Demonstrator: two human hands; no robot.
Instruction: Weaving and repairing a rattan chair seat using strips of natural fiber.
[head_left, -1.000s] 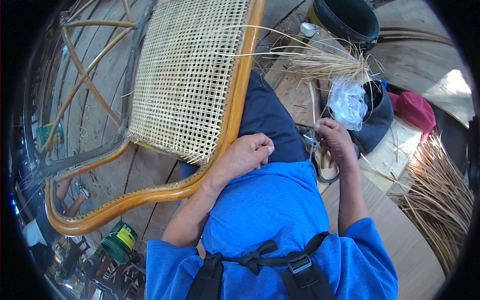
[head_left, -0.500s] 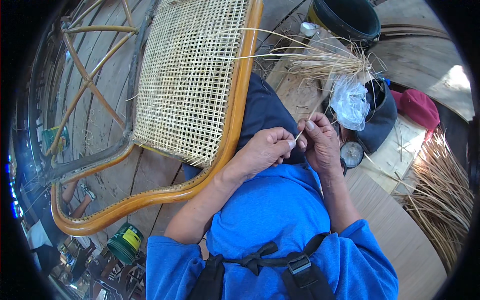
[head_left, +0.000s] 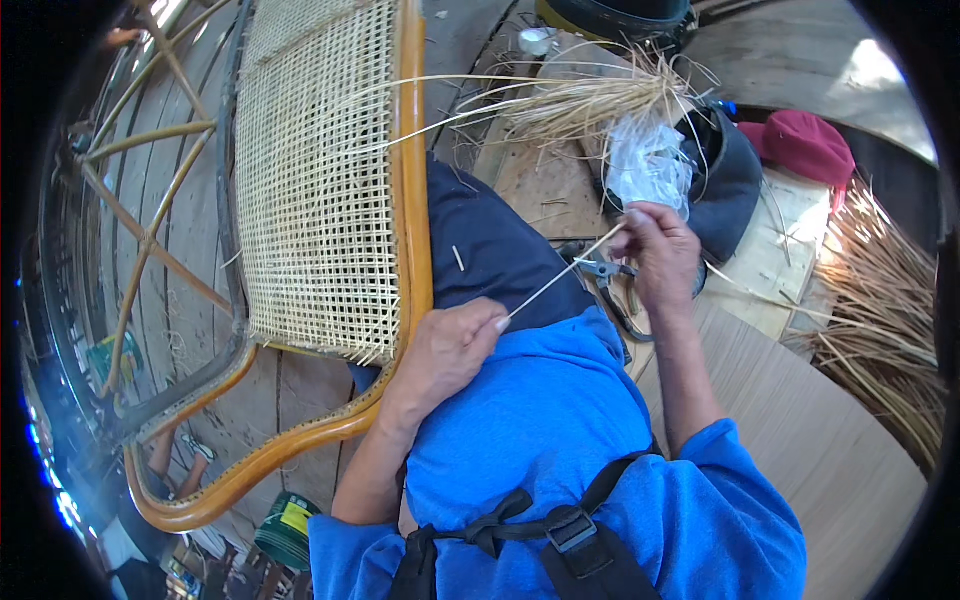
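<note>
A thin pale cane strand [head_left: 565, 272] stretches taut across my lap between both hands. My left hand [head_left: 450, 350] pinches its lower end, close to the chair's curved wooden frame. At the upper end, my right hand [head_left: 662, 250] has it between thumb and fingers. Left of my leg stands the chair frame [head_left: 412, 170], with a woven cane panel [head_left: 320, 190] in its back. Two long strands run from the panel's edge toward a loose bundle of cane strands [head_left: 590, 108]. Pliers [head_left: 605, 270] lie beside my right hand, partly hidden behind it.
Around my right hand are a clear plastic bag [head_left: 650, 165], a dark bag [head_left: 737, 180] and a maroon cap [head_left: 805, 147]. A heap of cane strands [head_left: 880, 320] lies far right. A dark bucket [head_left: 620, 18] stands at the back, a green bucket [head_left: 285, 530] lower left.
My hands have drawn apart, left hand down and leftward, right hand slightly up and right, with the strand now straight between them. The pliers have come into sight. The whole view has shifted.
</note>
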